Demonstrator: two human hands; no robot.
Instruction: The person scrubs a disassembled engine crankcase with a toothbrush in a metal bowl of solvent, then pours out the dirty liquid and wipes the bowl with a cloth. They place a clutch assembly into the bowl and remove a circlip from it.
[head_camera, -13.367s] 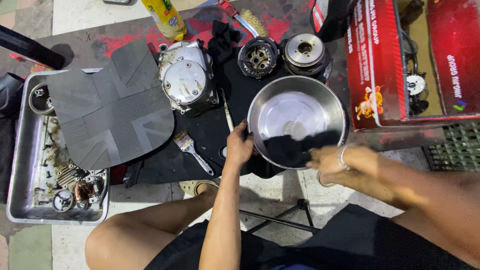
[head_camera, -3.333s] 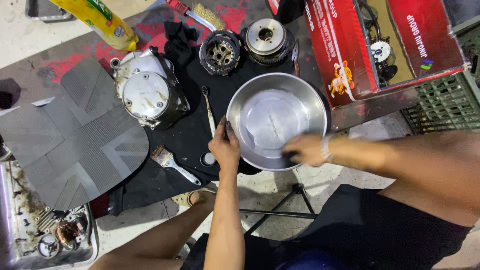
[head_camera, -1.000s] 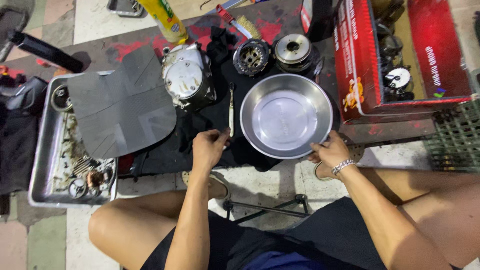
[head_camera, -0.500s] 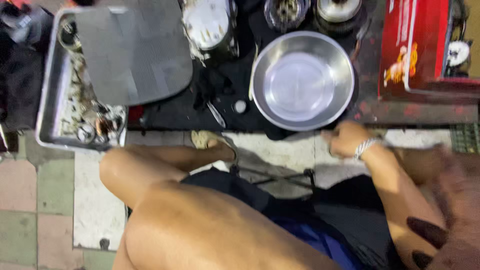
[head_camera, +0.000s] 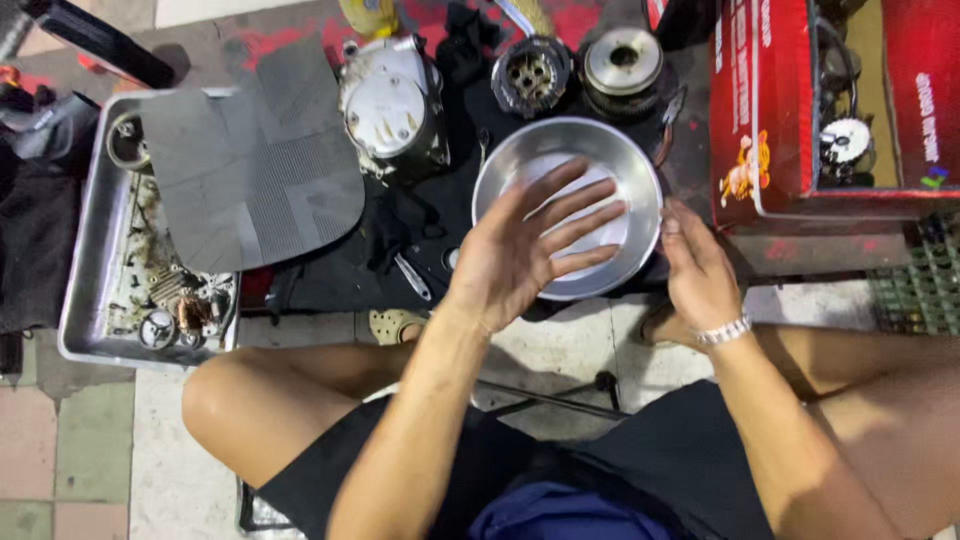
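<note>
over the steel bowl (head_camera: 640, 160), both hands (head_camera: 600, 255)

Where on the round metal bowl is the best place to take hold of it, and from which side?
Probably at the rim of the metal bowl, on its near right edge, where the right hand already rests beside it. The bowl sits upright with smooth sloping walls and no handle, so the thin rim is the only pinchable part. The left hand hovers open above it.
</note>
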